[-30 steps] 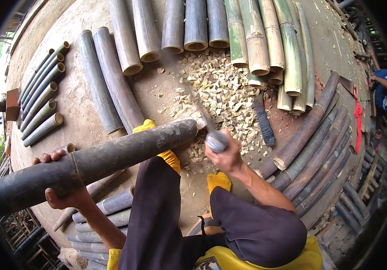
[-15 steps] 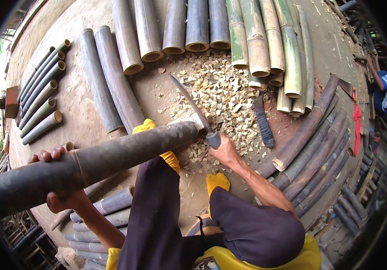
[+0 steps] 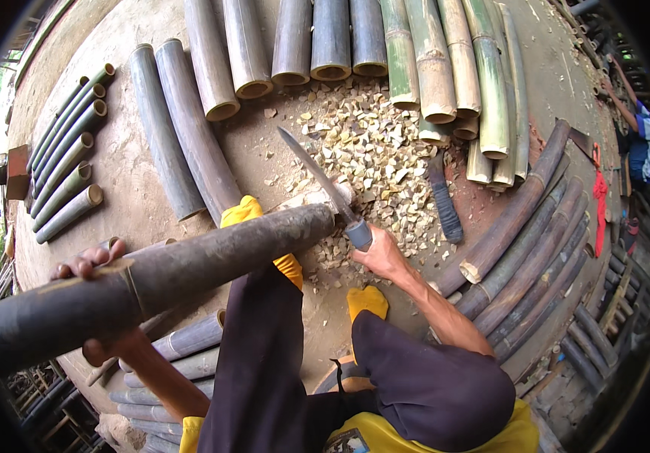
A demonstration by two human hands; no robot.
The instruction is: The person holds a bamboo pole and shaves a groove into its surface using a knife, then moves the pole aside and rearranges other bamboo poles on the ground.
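A thick dark bamboo pole (image 3: 211,260) slants from the left edge toward the middle, across my shin. My left hand (image 3: 89,261) is wrapped round its near part, fingers over the top and thumb below. My right hand (image 3: 379,253) grips a machete (image 3: 311,164) by its grey-collared handle. The blade points up and left, just past the pole's far end. Whether the edge touches the pole I cannot tell. A pale wooden block (image 3: 306,198) lies by that end, partly hidden behind pole and blade. My yellow-covered feet flank the work.
Bamboo chips (image 3: 385,151) are heaped beyond the machete. A second knife's dark wrapped handle (image 3: 446,204) lies among them. Cut bamboo tubes (image 3: 332,45) line the far side, with thin tubes (image 3: 68,189) left and dark poles (image 3: 517,219) right. Another person (image 3: 646,143) is at the far right.
My left fingers have shifted further over the top of the pole, and the thumb has slipped lower behind it. The machete has moved slightly, its tip a little left. The other person's arm has moved.
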